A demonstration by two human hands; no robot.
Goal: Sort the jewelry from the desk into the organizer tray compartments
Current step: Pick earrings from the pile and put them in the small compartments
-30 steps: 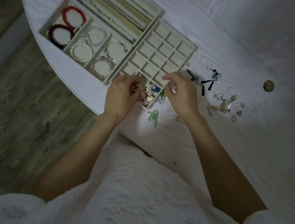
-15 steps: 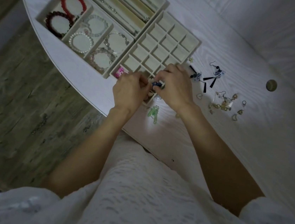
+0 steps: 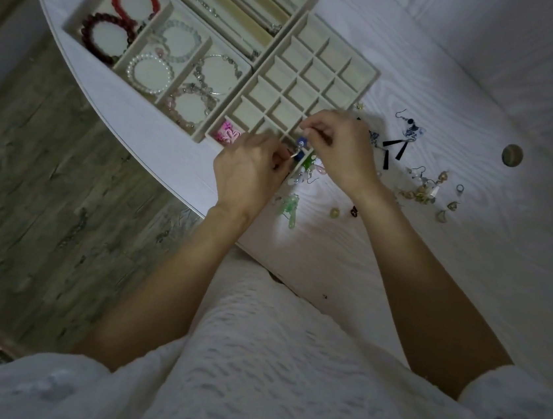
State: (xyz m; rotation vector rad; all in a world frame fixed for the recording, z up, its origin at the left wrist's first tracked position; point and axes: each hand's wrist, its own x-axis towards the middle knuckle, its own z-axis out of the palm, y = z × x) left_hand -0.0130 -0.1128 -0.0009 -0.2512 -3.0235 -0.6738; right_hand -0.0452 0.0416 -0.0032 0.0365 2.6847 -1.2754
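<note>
Over the small-compartment tray near the desk's curved front edge, the left hand and right hand together pinch a blue earring. Bracelets fill the large tray at the desk's left end; a pink piece sits in one corner cell. Most cells look empty, and loose earrings lie scattered to the right, so sorting appears roughly half done.

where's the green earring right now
In the head view the green earring lies loose on the desk near its front edge, just outside the grid tray, below and between the left hand and right hand.
</note>
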